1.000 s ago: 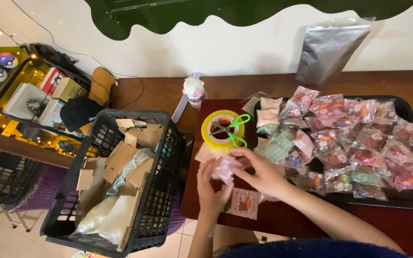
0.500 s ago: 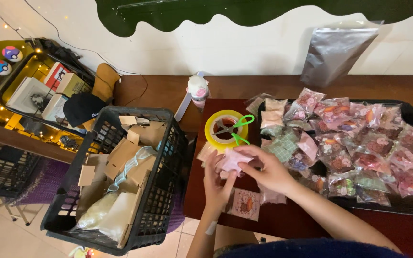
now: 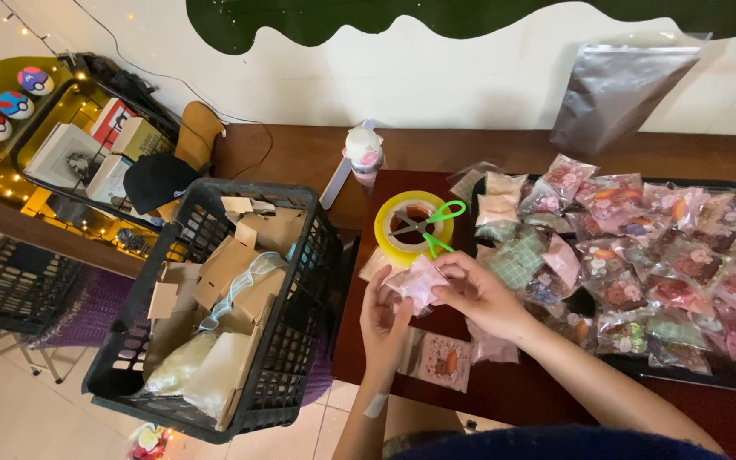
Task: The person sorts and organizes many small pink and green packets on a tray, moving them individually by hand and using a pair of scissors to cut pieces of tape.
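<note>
Head view: both hands grip small pink packet (image 3: 419, 281) above dark tabletop (image 3: 504, 392). Left hand (image 3: 382, 317) pinches lower edge, right hand (image 3: 480, 294) closed on upper right corner. Packet sits just below yellow tape roll (image 3: 413, 230), green scissors (image 3: 426, 225) lying across roll. Tray of filled clear packets (image 3: 658, 264) to right; black basket (image 3: 223, 307) of cardboard pieces to left. Printed card (image 3: 446, 362) lies near table edge. Step, judged: handling packet's opening; careful fingertip alignment needed.
</note>
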